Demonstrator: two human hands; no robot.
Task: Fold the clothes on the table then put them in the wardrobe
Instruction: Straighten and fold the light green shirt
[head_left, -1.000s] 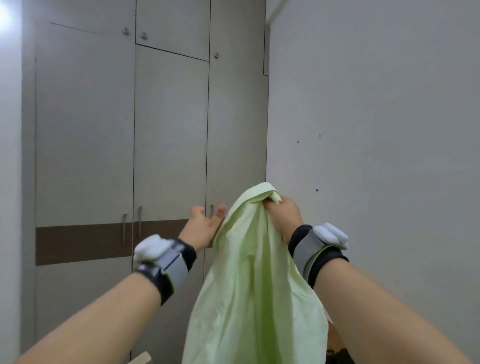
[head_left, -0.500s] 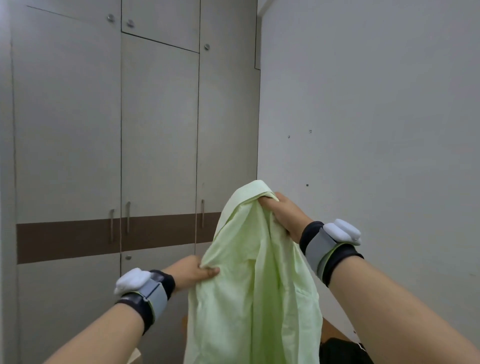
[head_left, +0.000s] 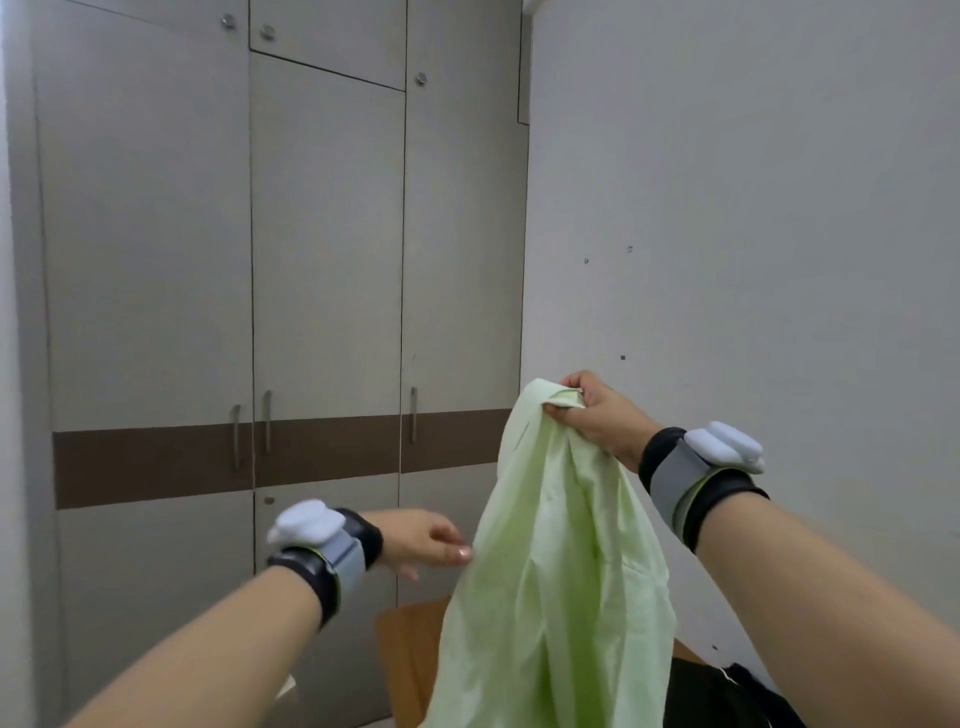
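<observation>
A light green shirt (head_left: 561, 571) hangs in the air in front of me, bunched at its top. My right hand (head_left: 597, 415) is shut on that top edge and holds it up at about the height of the wardrobe's handles. My left hand (head_left: 426, 540) is lower and to the left, fingers loosely apart, with the thumb tip just touching the shirt's left edge and no cloth pinched. The wardrobe (head_left: 322, 260) stands behind, grey with a brown band, all doors shut. The shirt's lower part runs out of the frame.
A wooden table (head_left: 405, 639) shows its corner below the shirt, close to the wardrobe. A dark garment (head_left: 727, 691) lies on it at the lower right. A plain grey wall (head_left: 753, 234) fills the right side.
My left hand dropped from near the shirt's top, pinched the left edge, and now has let go of it. My right hand has kept its hold and shifted right.
</observation>
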